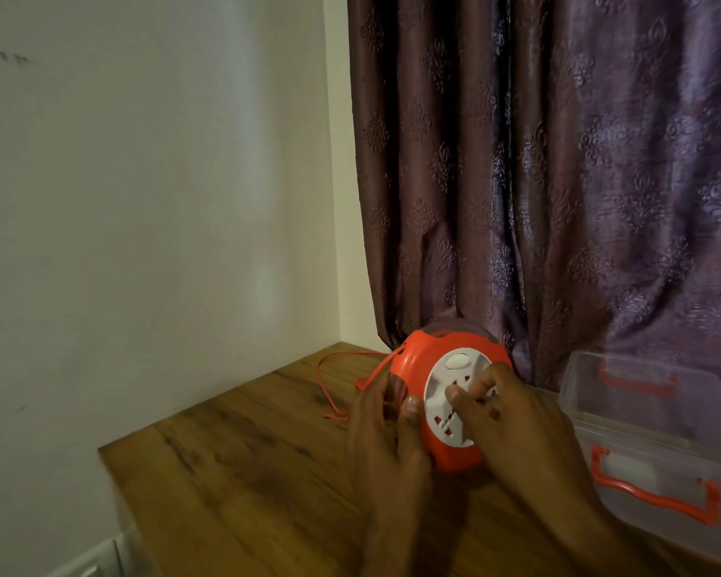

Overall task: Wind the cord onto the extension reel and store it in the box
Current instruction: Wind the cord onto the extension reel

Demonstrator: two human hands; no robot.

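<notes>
One cord (329, 381), loose, loops over the worktop (246, 472) at far left and runs to one reel (446, 393), orange with a white socket face, held tilted above the worktop. Left hand (386, 435) grips the reel's left rim, thumb curled onto the front; right hand (513, 418) has fingers curled onto the socket face. One clear box (650, 431), two orange latches, stands open just right of the reel.

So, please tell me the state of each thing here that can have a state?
Reel: tilted on its edge on the table, held by both hands.
Cord: partly unwound, loose loops lying on the table.
Box: lid off, nothing visible inside.
Left hand: grips the reel's rim.
Right hand: fingers curled on the white socket face.
</notes>
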